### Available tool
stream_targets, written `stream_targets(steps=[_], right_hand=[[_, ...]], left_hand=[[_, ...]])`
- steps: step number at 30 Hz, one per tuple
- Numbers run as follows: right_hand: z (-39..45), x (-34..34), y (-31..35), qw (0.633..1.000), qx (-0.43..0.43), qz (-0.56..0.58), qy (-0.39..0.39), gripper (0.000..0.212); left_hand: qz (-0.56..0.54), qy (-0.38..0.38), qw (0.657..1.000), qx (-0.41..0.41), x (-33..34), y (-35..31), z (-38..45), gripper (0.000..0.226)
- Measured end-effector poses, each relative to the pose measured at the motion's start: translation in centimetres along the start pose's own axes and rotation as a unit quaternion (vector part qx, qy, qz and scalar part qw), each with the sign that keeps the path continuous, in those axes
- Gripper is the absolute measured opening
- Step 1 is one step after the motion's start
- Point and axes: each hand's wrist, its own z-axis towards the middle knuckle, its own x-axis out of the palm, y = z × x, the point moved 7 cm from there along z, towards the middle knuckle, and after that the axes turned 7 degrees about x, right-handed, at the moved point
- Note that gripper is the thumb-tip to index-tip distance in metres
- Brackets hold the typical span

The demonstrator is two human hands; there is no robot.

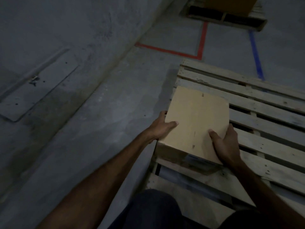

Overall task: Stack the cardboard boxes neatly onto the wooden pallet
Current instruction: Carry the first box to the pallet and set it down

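Gripping the cardboard box (pixel 196 123) at opposite sides, left hand (pixel 160 128) and right hand (pixel 226 146) hold it over the near-left corner of the wooden pallet (pixel 264 103), thumbs on top, apparently to square it with the edges.

The single head-worn camera looks steeply down and forward from close above the person's forearms, onto a wooden pallet (pixel 247 103) corner and concrete floor (pixel 99 113).

Bare forearms (pixel 99 176), dark trousers (pixel 153 210)
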Motion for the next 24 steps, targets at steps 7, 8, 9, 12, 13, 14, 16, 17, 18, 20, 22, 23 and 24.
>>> stream_targets(steps=[7, 8, 9, 12, 13, 14, 16, 17, 18, 20, 22, 23, 24], right_hand=[[0.00, 0.42, -0.01, 0.997, 0.007, -0.073, -0.011, 0.100], [0.03, 0.33, 0.03, 0.997, 0.009, -0.075, -0.011, 0.097], [0.08, 0.33, 0.08, 0.997, 0.009, -0.078, -0.011, 0.093], [0.18, 0.35, 0.19, 0.997, 0.017, -0.080, -0.010, 0.091], [0.26, 0.33, 0.21, 0.997, 0.019, -0.081, -0.008, 0.091], [0.29, 0.24, 0.21, 0.996, 0.022, -0.082, -0.007, 0.089], [0.33, 0.17, 0.37, 0.997, 0.018, -0.078, -0.005, 0.079], [0.30, 0.15, 0.52, 0.997, 0.014, -0.075, -0.006, 0.074], [0.25, 0.15, 0.68, 0.997, 0.013, -0.072, -0.007, 0.070], [0.09, 0.24, 0.95, 0.998, 0.012, -0.066, -0.006, 0.069], [0.06, 0.34, 0.89, 0.998, 0.013, -0.060, -0.002, 0.068], [0.06, 0.32, 0.84, 0.998, 0.013, -0.057, -0.001, 0.068], [0.07, 0.26, 0.83, 0.998, 0.013, -0.056, 0.000, 0.069]], left_hand=[[0.010, -0.019, 0.999, 0.032, 0.38, -0.07, -0.17, 0.066], [0.009, -0.023, 0.999, 0.034, 0.47, -0.13, -0.27, 0.066], [0.006, -0.027, 0.999, 0.037, 0.47, -0.13, -0.35, 0.066], [0.004, -0.029, 0.999, 0.036, 0.39, 0.18, -0.27, 0.067], [0.005, -0.030, 0.999, 0.035, 0.36, 0.20, -0.29, 0.067], [0.004, -0.029, 0.999, 0.032, 0.38, 0.24, -0.28, 0.066], [0.002, -0.024, 0.999, 0.026, 0.50, 0.13, -0.46, 0.065], [0.000, -0.023, 0.999, 0.024, 0.53, 0.11, -0.53, 0.065], [-0.001, -0.021, 1.000, 0.022, 0.52, 0.20, -0.53, 0.065], [0.005, -0.019, 1.000, 0.019, 0.39, 0.38, -0.46, 0.066], [0.015, -0.018, 1.000, 0.017, 0.27, 0.47, -0.36, 0.068], [0.018, -0.016, 1.000, 0.016, 0.21, 0.49, -0.31, 0.069], [0.024, -0.014, 1.000, 0.014, 0.11, 0.53, -0.29, 0.070]])
